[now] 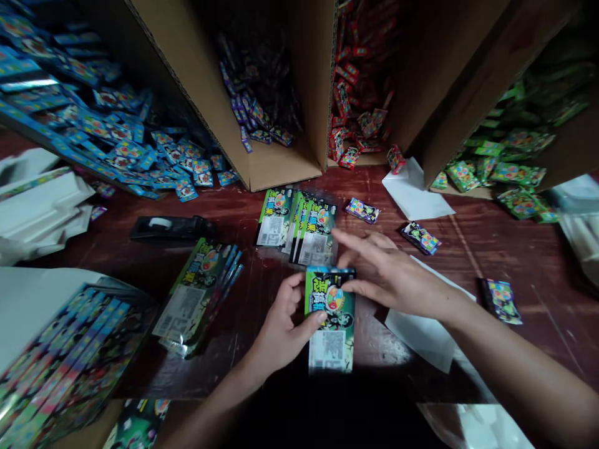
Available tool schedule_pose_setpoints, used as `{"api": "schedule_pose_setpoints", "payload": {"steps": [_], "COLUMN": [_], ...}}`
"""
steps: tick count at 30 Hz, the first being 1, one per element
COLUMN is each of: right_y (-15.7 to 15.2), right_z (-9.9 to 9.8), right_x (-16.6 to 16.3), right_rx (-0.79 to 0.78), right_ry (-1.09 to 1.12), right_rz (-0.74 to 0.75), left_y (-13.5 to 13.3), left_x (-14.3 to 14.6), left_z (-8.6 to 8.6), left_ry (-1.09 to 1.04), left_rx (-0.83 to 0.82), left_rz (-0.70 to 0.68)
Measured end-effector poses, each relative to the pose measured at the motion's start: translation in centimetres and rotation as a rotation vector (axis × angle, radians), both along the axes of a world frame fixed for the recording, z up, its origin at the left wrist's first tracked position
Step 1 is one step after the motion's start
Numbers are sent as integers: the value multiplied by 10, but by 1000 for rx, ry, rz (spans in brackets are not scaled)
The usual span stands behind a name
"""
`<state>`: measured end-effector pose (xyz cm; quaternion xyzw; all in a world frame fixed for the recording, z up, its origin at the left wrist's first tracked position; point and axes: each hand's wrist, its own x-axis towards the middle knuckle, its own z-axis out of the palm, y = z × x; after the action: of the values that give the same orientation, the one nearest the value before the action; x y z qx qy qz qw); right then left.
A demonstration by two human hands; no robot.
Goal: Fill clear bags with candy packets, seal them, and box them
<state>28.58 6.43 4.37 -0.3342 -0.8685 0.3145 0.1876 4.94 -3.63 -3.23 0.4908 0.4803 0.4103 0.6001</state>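
Note:
In the head view, my left hand (285, 327) grips a green and black printed candy packet (330, 299) with a white label on its lower part. The left thumb lies across its front. My right hand (379, 268) is at the packet's upper right corner, fingers stretched out and thumb close to the edge; whether it touches is unclear. Just beyond the hands, several matching packets (316, 227) lie overlapped on the table. To the left is a stack of similar packets (187, 299) in clear wrap. Small purple sachets (362, 211) lie beyond my right hand.
Open cardboard boxes (285, 165) stand along the back, holding blue sachets (126, 137), purple, red (346, 118) and green ones (510, 156). A black stapler-like tool (171, 228) lies at left. White paper (421, 337) is under my right forearm. Wrapped packs (70, 355) fill the lower left.

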Motion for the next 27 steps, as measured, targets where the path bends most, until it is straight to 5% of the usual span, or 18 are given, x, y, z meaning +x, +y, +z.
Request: {"api": "schedule_pose_setpoints", "payload": {"steps": [3,7,11,15,21,27], "right_y": [-16,-44,-70,-82,-87,-87], "right_z": [-20,-53,-77,-78,-78,-79], "right_x": [0,0,-12,-22,-24,-28], "right_rx": [-43,-121,-325,-362,-357,-370], "right_ry": [54,356,635,677,726,723], "right_rz": [-19,-328,-456,-471,-537,-485], "left_y": [-7,-15,-14,-9,-20,-23], "left_x": [1,-2,-4,-3,8,1], "left_z": [-6,-12,-7,0,-6,-1], "left_ry": [-43,-52,-15,7,50,52], "left_rx": [-1,11,2,5,47,39], "left_rz": [13,123,20,-25,284,120]}}
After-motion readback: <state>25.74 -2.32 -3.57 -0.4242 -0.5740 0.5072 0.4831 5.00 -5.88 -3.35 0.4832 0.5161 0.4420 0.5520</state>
